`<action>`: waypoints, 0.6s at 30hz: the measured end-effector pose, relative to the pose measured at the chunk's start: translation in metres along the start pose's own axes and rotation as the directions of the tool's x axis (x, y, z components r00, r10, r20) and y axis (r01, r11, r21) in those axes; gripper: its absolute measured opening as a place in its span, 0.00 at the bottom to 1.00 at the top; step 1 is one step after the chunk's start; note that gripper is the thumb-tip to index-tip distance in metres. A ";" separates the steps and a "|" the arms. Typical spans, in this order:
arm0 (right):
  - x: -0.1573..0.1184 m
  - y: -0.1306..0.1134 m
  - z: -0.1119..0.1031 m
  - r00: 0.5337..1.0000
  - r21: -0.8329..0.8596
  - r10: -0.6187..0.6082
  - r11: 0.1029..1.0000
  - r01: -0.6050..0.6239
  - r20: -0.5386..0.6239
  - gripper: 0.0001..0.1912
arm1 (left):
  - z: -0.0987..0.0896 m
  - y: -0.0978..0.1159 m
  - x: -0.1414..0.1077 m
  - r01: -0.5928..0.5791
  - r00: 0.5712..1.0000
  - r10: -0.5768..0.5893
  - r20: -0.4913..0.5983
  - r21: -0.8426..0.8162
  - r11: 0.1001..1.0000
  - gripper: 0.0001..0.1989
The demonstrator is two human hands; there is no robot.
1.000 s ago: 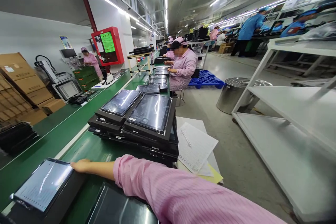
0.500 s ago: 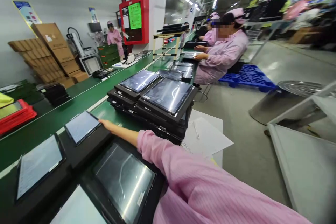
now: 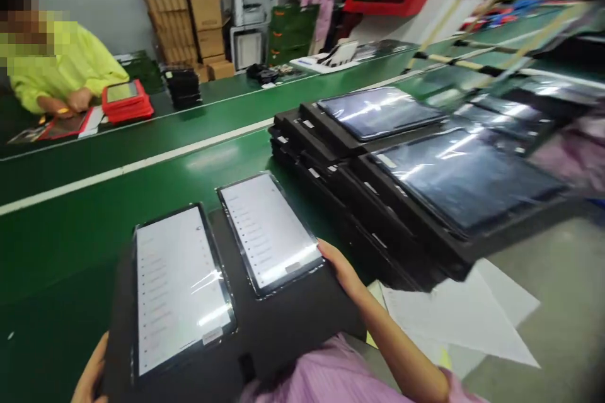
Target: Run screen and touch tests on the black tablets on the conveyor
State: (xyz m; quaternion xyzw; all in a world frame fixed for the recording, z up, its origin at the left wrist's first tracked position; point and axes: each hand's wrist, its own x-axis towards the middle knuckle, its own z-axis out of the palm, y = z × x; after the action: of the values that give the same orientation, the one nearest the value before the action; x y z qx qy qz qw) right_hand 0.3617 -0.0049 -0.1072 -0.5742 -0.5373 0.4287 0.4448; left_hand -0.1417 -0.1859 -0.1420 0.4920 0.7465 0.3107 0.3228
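Black board at seven o'clock bears the right-side tablet, long axis eleven-to-five, nine o'clock from the nearer right hand; left hand touches board edge. Whether fingers clamp, I cannot tell.

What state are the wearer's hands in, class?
Left hand: at the left edge of the black tray; grip cannot be told.
Right hand: at the right edge of the right-hand tablet; grip cannot be told.

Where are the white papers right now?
In the head view, lower right, the white papers lie right of your right hand, beside the tablet stack.
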 end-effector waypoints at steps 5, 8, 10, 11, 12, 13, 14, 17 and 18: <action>0.005 -0.001 -0.014 0.979 -0.488 -0.031 0.863 0.128 0.202 0.36 | -0.001 -0.012 -0.022 0.068 0.997 -0.068 0.036 0.013 0.998 0.47; 0.032 -0.004 -0.017 0.973 -0.547 -0.056 0.819 0.174 0.225 0.39 | -0.020 0.000 -0.012 -0.032 0.991 0.021 -0.135 -0.083 0.996 0.39; 0.060 -0.004 -0.007 0.977 -0.384 -0.129 0.904 0.186 0.170 0.39 | -0.030 0.016 0.008 -0.128 0.939 0.054 -0.341 -0.200 0.971 0.39; 0.077 -0.004 0.003 0.979 -0.269 -0.168 0.944 0.193 0.114 0.39 | -0.032 0.026 0.023 -0.160 0.922 0.056 -0.383 -0.244 0.957 0.38; 0.095 -0.004 0.015 0.979 -0.148 -0.199 0.968 0.205 0.055 0.37 | -0.030 0.037 0.041 -0.197 0.912 0.076 -0.403 -0.267 0.943 0.39; 0.114 -0.005 0.029 0.978 -0.045 -0.205 0.977 0.206 0.035 0.37 | -0.025 0.049 0.061 -0.231 0.935 0.132 -0.329 -0.284 0.930 0.43; 0.132 -0.006 0.044 0.979 0.032 -0.199 0.980 0.198 0.051 0.37 | -0.018 0.060 0.083 -0.243 0.959 0.179 -0.221 -0.311 0.919 0.47; 0.172 -0.011 0.082 0.966 0.202 -0.157 0.973 0.115 0.207 0.44 | 0.007 0.087 0.140 -0.239 0.971 0.222 -0.089 -0.399 0.885 0.51; 0.179 -0.013 0.090 0.953 0.235 -0.138 0.969 0.074 0.269 0.46 | 0.014 0.093 0.153 -0.210 0.976 0.214 -0.044 -0.456 0.865 0.52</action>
State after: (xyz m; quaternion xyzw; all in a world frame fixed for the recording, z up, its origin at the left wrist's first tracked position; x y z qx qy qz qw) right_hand 0.2811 0.1783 -0.1185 -0.4236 -0.5744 0.5392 0.4472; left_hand -0.1277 -0.0109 -0.1048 0.4822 0.5922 0.5095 0.3965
